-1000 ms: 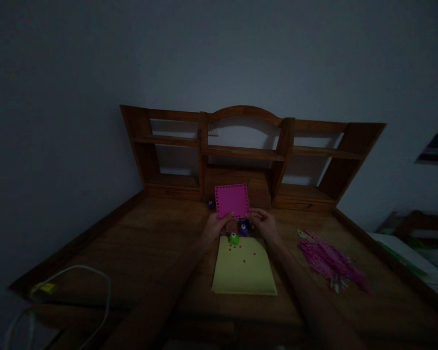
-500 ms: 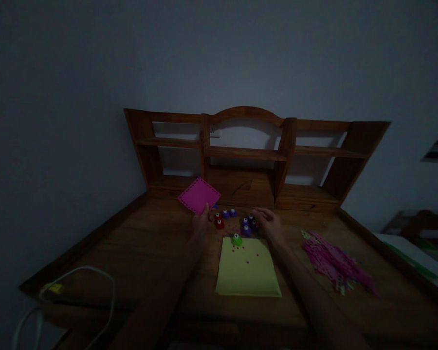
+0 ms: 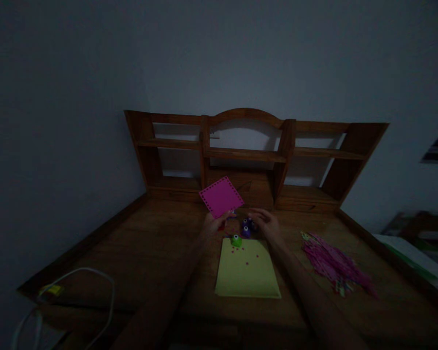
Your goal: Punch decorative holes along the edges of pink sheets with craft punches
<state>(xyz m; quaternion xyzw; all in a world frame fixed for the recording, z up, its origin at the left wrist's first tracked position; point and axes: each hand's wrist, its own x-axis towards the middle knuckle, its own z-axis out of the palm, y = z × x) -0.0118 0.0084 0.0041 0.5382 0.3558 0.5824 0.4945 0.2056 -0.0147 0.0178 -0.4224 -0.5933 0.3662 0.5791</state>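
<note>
My left hand [image 3: 212,225] pinches the lower corner of a pink square of paper [image 3: 222,197], which has small holes punched along its edges. The sheet is raised and tilted above the desk, hiding some of the little punches behind it. My right hand [image 3: 266,222] is beside a cluster of purple craft punches [image 3: 246,231] with eye-like white tops; its fingers reach out, slightly bent, and nothing shows in them. A green punch [image 3: 236,240] sits on the top edge of a stack of yellow paper [image 3: 247,279]. Part of a red punch [image 3: 221,227] shows by my left hand.
Pink paper bits [image 3: 247,263] lie scattered on the yellow stack. A heap of pink fringed strips [image 3: 332,257] is at the right. A white cable [image 3: 111,282] loops over the front left edge near a yellow item [image 3: 54,290]. A wooden shelf [image 3: 246,154] lines the back.
My left hand has moved right with the pink paper, which now covers most of the red and purple punches behind it. My right hand has barely shifted.
</note>
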